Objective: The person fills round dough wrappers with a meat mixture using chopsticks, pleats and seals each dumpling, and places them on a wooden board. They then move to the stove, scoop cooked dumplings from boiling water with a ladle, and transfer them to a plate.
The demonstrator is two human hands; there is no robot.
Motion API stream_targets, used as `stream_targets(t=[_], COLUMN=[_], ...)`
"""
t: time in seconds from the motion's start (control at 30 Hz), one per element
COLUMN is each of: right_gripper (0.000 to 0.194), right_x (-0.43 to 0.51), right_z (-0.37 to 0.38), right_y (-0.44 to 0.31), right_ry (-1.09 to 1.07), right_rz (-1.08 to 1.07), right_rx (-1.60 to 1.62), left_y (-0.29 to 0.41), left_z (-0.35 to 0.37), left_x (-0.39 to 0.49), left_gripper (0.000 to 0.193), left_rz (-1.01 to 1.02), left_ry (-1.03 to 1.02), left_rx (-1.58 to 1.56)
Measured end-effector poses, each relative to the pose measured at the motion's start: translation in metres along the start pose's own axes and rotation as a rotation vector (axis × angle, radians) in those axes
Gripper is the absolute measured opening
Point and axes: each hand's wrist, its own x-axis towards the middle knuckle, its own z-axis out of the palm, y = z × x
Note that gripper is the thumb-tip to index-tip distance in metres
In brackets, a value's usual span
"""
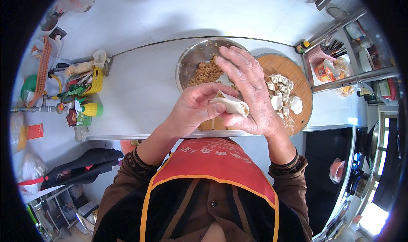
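Between my two hands is a folded dumpling [231, 104], with filling showing at its ends. My left hand [199, 103] pinches its left part between thumb and fingers. The thumb of my right hand [253, 89] lies under the right part, while several right fingers stretch up and away over the bowl. Behind the hands stands a steel bowl [185, 58] of minced filling [205, 71]. To the right, a round wooden board [299, 79] carries several pleated dumplings [282, 84] and flat round dough wrappers [296, 104]. Flour dusts both hands.
The white counter [137, 92] ends at a metal front edge [127, 136]. At left are a yellow basket [95, 81] of packages and a spray bottle [91, 109]. A metal rack [357, 81] stands at right, with a small yellow-capped bottle [302, 46] by its corner.
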Motion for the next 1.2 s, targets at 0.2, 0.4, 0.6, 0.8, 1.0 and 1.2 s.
stream_targets(t=[0.2, 0.4, 0.6, 0.8, 1.0, 1.2], right_gripper=[0.071, 0.054, 0.05, 0.067, 0.057, 0.05], right_x=[0.005, 0.003, -0.009, -0.03, -0.039, -0.047], right_z=[-0.005, -0.005, -0.007, 0.021, 0.039, 0.037], right_y=[-0.002, -0.003, -0.001, -0.023, -0.02, 0.002], right_ry=[0.016, 0.135, 0.208, 0.266, 0.466, 0.432], right_rz=[-0.105, -0.085, 0.059, 0.415, 0.446, 0.27], right_rx=[-0.006, -0.025, -0.036, 0.609, 0.578, 0.505], left_y=[0.004, 0.012, 0.018, -0.009, -0.013, -0.003], left_z=[0.0, 0.009, 0.011, 0.019, 0.021, 0.017], left_x=[0.002, 0.011, 0.014, 0.043, 0.05, 0.047], left_gripper=[0.036, 0.043, 0.045, 0.059, 0.048, 0.046], left_rz=[-0.029, -0.121, -0.067, 0.446, 0.417, 0.354], left_ry=[0.023, 0.078, 0.101, 0.0, -0.139, -0.178], left_rx=[-0.011, 0.006, 0.098, 0.428, 0.338, 0.385])
